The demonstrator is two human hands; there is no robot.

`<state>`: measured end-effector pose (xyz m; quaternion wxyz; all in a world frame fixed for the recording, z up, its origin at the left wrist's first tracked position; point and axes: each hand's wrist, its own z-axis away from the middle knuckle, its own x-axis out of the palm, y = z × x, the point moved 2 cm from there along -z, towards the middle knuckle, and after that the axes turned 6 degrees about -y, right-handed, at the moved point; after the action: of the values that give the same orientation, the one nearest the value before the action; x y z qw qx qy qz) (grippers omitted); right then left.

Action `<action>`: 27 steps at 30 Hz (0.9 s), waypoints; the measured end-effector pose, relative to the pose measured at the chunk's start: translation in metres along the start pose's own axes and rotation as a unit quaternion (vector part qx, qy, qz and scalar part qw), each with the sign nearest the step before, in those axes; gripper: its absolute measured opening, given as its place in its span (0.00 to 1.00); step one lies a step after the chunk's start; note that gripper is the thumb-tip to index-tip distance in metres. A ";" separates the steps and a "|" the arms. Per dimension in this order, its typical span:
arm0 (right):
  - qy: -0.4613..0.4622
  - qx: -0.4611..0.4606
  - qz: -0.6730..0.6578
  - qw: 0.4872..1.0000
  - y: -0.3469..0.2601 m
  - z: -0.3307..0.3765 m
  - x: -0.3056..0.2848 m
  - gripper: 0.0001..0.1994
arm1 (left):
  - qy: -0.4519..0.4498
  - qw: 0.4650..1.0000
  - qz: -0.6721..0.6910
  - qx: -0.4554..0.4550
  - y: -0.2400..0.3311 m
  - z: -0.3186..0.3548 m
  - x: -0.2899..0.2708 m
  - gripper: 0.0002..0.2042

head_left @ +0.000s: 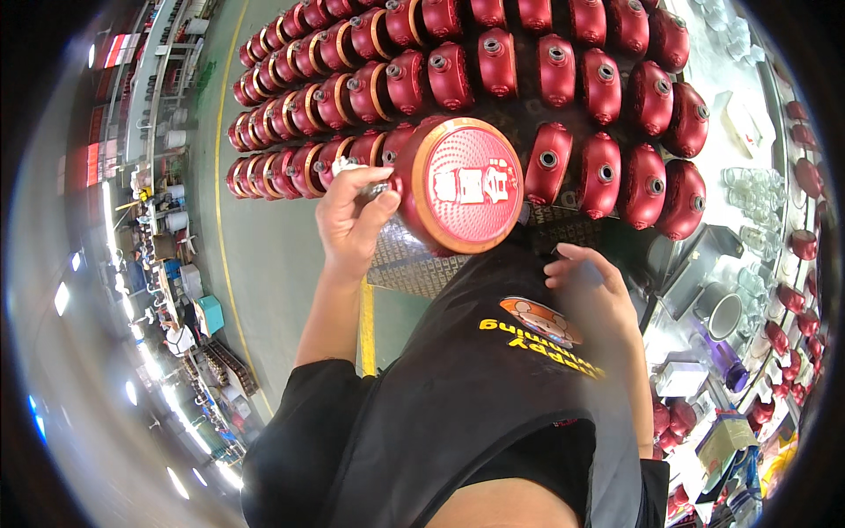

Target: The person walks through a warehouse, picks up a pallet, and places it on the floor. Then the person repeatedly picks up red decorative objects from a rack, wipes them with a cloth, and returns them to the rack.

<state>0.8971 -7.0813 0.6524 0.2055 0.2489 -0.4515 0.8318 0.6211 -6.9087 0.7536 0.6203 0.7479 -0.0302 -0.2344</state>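
Pinched by its neck, a red round flask-shaped bottle (466, 189) is in my left hand (352, 216). The bottle is tilted so that its flat round side shows, with a copper-coloured rim, a dotted pattern and white raised characters. Its metallic neck points left, partly covered by my fingers. To the right of the bottle, in front of my dark apron (440, 370), is my right hand (594, 286), fingers bent a little and apart, with nothing visible in it. My right forearm and part of that hand are blurred.
Several rows of similar red bottles (601, 176) stand just beyond my hands. On the right, a bench holds clear glass pieces (753, 194), a grey round container (723, 315) and a purple bottle (729, 363). The green floor (282, 264) with yellow lines stretches left towards shelving (145, 97).
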 end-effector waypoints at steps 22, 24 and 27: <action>0.121 -0.034 -0.261 0.957 -0.001 -0.044 0.046 0.17 | -0.110 0.971 -0.153 0.149 0.040 0.027 0.038 0.14; 0.125 -0.046 -0.256 0.958 -0.002 -0.043 0.045 0.16 | -0.093 0.983 -0.120 0.100 0.036 0.026 0.041 0.14; 0.083 -0.070 -0.198 0.974 -0.002 -0.031 0.043 0.20 | -0.074 0.992 -0.069 0.081 0.028 0.023 0.041 0.12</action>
<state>0.8567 -7.0487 0.6650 0.4195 0.2482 -0.4322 0.7587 0.6557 -6.9497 0.7641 0.5362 0.7765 -0.0431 -0.3282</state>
